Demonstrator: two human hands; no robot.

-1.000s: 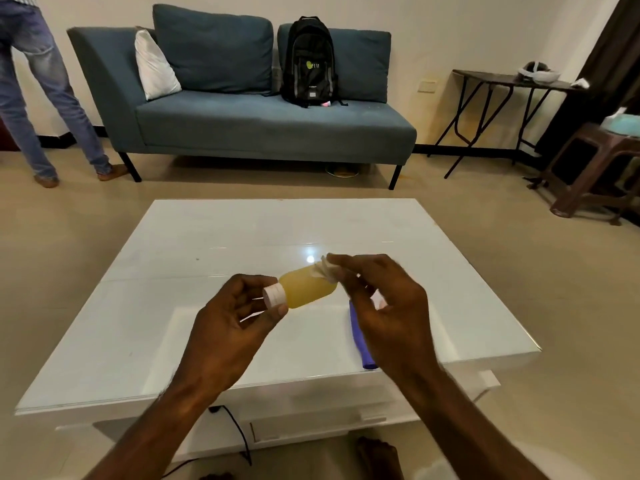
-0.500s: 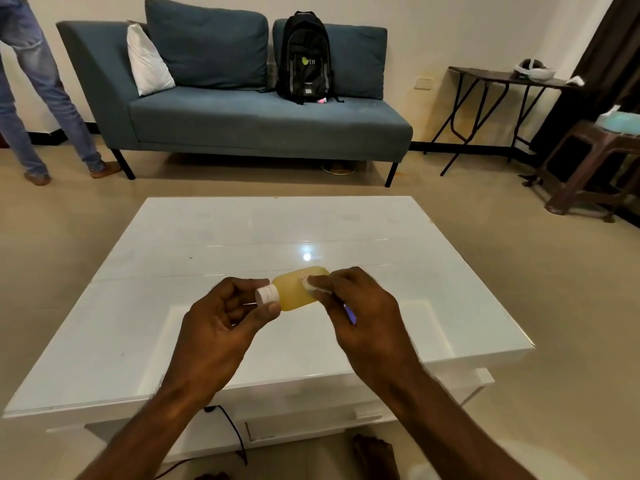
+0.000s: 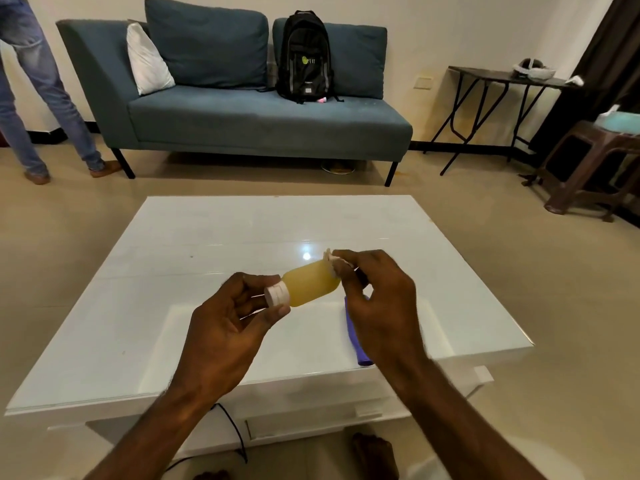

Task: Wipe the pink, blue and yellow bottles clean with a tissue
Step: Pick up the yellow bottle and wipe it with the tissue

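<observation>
1. Broadly, the blue sofa fills the far side of the room. A black backpack stands upright on its seat and a white cushion leans in its left corner.
2. Nearer to me is the white table, low and glossy, and both of my hands are above its near half.
3. At the far left I can see a person's legs in jeans. At the far right are a dark folding table and a brown stool.
4. My left hand is left of centre with the palm turned towards me. Its thumb and fingers are curled round the cap end of the yellow bottle.
5. My right hand is just right of the bottle. Its fingertips pinch the tissue against the bottle's far right end.
6. The yellow bottle lies almost level between the two hands, lifted clear of the tabletop. Its base points far and right.
7. The blue bottle lies flat on the table below my right hand, which hides much of it. Its near end sits close to the table's near edge.
8. The white cap on the yellow bottle faces near and left, held between my left thumb and fingers.
9. The tissue is a small crumpled white wad, and only a bit of it shows past my right fingertips.
</observation>
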